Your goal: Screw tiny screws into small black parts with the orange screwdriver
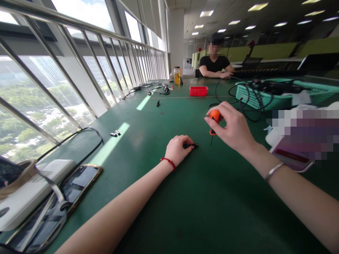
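Note:
My left hand (178, 150) rests on the green tabletop, its fingers closed round a small black part (194, 145) whose end pokes out to the right. Exactly what kind of part it is, I cannot make out. Up and to the right, my right hand (231, 123) grips a screwdriver (215, 116) by its orange and black handle. The thin shaft points down, its tip apart from the black part and to the right of it.
A red tray (198, 91) stands farther back, and a green basket (250, 100) with cables is at the right. Small black pieces (158, 103) lie on the table (148, 204). A phone (82, 180) and a white device (39, 190) lie left. A person (215, 65) sits opposite.

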The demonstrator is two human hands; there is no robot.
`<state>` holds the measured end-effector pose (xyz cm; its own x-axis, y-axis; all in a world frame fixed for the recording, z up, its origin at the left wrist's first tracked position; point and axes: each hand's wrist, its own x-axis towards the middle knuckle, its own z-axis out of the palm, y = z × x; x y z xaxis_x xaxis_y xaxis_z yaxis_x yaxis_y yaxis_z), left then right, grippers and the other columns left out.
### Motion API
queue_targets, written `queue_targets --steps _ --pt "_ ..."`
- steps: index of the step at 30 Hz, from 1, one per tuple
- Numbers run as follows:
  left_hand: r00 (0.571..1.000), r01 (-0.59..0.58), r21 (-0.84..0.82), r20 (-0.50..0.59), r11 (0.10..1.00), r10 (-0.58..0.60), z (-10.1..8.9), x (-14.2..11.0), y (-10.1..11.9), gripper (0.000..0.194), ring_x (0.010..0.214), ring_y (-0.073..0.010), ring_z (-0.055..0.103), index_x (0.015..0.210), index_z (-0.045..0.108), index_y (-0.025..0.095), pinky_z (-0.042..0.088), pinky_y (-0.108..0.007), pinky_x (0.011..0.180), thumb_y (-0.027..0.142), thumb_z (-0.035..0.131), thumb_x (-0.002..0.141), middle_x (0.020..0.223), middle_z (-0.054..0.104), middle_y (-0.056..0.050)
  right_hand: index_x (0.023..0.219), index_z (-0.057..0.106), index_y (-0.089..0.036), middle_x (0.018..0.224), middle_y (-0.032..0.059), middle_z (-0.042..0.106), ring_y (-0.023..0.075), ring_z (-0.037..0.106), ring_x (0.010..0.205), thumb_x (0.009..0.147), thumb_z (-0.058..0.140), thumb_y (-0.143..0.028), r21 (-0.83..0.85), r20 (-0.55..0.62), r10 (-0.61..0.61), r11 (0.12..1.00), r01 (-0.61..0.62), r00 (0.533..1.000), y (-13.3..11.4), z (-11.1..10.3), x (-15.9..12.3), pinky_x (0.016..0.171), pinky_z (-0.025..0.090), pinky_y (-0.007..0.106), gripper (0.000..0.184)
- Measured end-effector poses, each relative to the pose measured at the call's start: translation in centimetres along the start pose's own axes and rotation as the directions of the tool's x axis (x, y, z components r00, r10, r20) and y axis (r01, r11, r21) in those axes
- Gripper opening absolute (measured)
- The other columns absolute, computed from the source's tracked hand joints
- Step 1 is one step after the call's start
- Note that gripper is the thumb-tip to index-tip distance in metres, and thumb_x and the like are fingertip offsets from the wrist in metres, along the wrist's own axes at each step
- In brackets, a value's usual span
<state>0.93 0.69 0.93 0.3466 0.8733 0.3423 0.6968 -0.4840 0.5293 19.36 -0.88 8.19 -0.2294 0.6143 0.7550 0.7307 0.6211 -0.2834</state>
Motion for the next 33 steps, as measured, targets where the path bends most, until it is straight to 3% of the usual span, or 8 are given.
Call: queue_targets --steps 3,6,24,33 --pt "1.000 0.009 -0.013 0.001 1.000 -0.009 0.09 0.01 -0.11 0.004 0.082 -0.0178 0.058 0.078 0.065 0.021 0.047 -0.030 0.074 0.023 0.063 0.075 0.083 0.068 0.001 0.076 0.051 -0.021 0.064 -0.0012 0.053 0.0118 0.050 0.054 0.084 0.054 -0.043 -0.043 -0.048 0.078 0.996 -0.080 0.996 -0.38 -0.67 0.15 0.052 0.035 0.024 0.023" --pt "1.000 0.017 -0.028 0.003 0.999 -0.016 0.07 0.03 -0.12 0.008 0.082 -0.0178 0.059 0.082 0.065 0.020 0.047 -0.031 0.075 0.022 0.064 0.074 0.084 0.069 0.000 0.076 0.049 -0.022 0.055 -0.0042 0.050 0.0094 0.045 0.045 0.083 0.055 -0.046 0.064 -0.057 0.151 0.987 -0.147 0.987 -0.73 -0.70 -0.01 0.047 0.034 0.023 0.026" --pt "1.000 0.001 0.019 0.020 1.000 -0.001 -0.11 0.02 0.07 0.012 0.084 -0.0182 0.058 0.086 0.070 0.022 0.047 -0.031 0.077 0.022 0.062 0.077 0.085 0.068 -0.001 0.078 0.048 -0.023 0.061 -0.0019 0.056 0.0116 0.051 0.049 0.083 0.056 -0.041 0.110 -0.024 0.196 0.975 -0.192 0.980 -0.48 -0.04 -0.26 0.048 0.037 0.024 0.021" --pt "1.000 -0.009 0.015 0.024 1.000 0.008 -0.11 0.01 0.06 0.012 0.084 -0.0182 0.058 0.085 0.071 0.022 0.047 -0.031 0.077 0.023 0.062 0.077 0.085 0.068 -0.001 0.076 0.048 -0.023 0.064 -0.0005 0.058 0.0130 0.055 0.054 0.083 0.055 -0.040 0.143 -0.070 0.192 0.973 -0.181 0.979 -0.44 -0.26 -0.06 0.050 0.040 0.025 0.020"
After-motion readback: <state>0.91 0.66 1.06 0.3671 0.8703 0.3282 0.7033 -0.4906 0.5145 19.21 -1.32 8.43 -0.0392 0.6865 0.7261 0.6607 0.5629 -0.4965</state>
